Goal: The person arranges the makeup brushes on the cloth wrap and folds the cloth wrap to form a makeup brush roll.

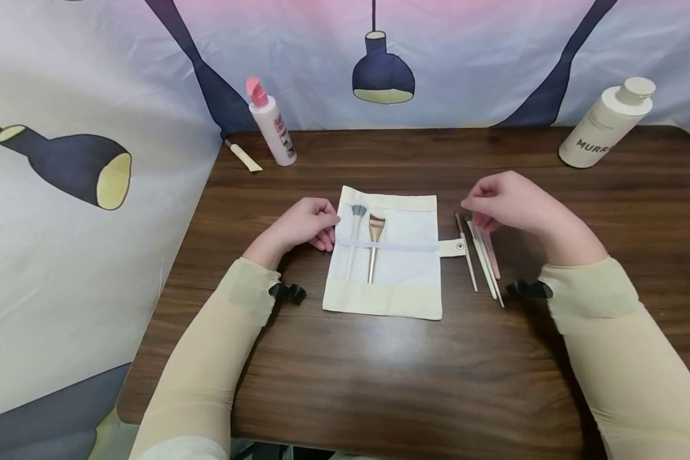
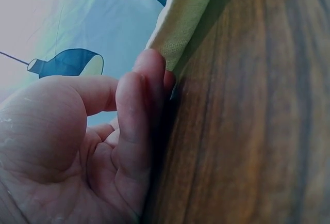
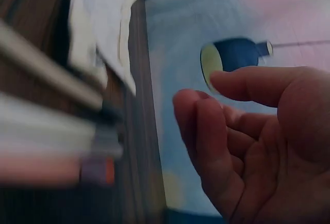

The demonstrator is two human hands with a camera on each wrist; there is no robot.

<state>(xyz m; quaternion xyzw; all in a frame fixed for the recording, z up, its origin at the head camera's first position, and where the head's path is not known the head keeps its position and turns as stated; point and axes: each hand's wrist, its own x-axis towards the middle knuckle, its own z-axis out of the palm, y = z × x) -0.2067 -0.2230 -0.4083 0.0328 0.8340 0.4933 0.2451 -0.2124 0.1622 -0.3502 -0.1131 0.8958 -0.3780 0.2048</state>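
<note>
A cream fabric brush roll (image 1: 391,297) lies unfolded on the table, with a fluffy makeup brush (image 1: 356,223) and a flat gold-handled brush (image 1: 375,237) tucked under its inner strap. At the roll's left edge, my left hand (image 1: 310,223) pinches the cloth between thumb and fingers. In the left wrist view the cloth edge (image 2: 178,33) rises from the fingertips. My right hand (image 1: 508,199) hovers over the upper ends of several slim brushes (image 1: 483,259) to the right of the roll. Its fingers are loosely bent, and the right wrist view shows nothing between thumb and fingertips.
The roll's snap tab (image 1: 452,248) reaches toward the loose brushes. Along the back of the table (image 1: 402,396) stand a pink-topped bottle (image 1: 273,128) and a large white bottle (image 1: 606,124). A small cream tube (image 1: 245,157) lies at the back left, before a printed curtain (image 1: 316,70).
</note>
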